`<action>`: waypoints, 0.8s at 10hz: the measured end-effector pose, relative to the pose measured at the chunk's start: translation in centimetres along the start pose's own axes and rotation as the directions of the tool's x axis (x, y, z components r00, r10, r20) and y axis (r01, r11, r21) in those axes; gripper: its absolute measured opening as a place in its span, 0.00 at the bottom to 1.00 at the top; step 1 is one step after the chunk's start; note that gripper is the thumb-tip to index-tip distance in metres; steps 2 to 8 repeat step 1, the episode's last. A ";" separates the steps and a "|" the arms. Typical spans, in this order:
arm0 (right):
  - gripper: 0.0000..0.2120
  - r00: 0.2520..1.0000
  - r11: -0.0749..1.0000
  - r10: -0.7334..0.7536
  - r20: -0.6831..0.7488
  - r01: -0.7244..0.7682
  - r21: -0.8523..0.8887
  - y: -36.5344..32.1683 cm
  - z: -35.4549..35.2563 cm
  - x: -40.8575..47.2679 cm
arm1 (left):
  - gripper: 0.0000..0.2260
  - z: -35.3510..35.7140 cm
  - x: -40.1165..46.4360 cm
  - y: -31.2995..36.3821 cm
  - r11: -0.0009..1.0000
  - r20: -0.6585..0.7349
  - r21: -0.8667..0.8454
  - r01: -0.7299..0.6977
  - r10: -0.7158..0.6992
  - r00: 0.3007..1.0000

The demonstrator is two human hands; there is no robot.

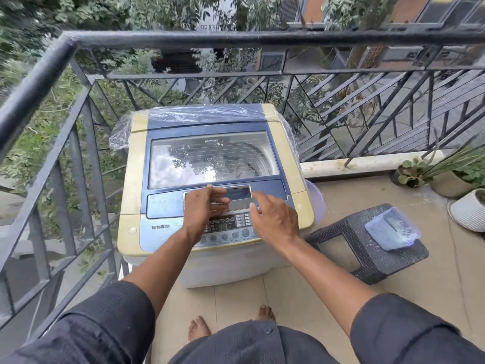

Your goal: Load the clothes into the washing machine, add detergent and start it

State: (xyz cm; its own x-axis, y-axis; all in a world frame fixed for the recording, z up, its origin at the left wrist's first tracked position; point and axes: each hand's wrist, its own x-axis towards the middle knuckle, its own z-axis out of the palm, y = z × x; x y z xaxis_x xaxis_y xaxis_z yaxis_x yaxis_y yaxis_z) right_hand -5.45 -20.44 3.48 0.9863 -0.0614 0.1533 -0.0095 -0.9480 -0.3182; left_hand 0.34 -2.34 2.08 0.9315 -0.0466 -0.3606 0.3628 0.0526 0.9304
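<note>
Head view: one wide-angle look down at a balcony corner.
Washing machine [215, 179]: a top-loader against the railing [162, 39], plastic film over its rear; the glass lid [212, 160] lies flat and closed.
Clothes: something pale shows dimly through the glass, but reflections of sky and leaves hide what it is; I cannot tell whether the load is in.
Left hand [203, 206]: hovers over the chrome lid handle [236, 193], fingers loosely bent and apart, holding nothing that I can make out; whether they touch the handle is unclear.
Right hand [273, 216]: spread and relaxed above the right end of the control panel [225, 228], gripping nothing.
Detergent: a clear tub [391, 228] sits on the dark stool [367, 245] to the right, well apart from both hands; its contents are not readable.
Step in hand: probably opening the lid, or else reaching for the buttons.
How to do it well: hook the fingers fully into the handle recess, lift straight up and back until the lid rests by itself, and keep the other palm off the buttons so nothing is pressed early.
Other things: potted plants [446, 177] on the floor at far right.
</note>
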 end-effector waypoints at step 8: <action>0.15 0.998 0.999 -0.050 -0.047 0.050 -0.014 -0.6 -0.8 2.9 | 0.19 0.9 0.5 1.2 0.992 -0.044 0.116 -0.045 0.051 0.998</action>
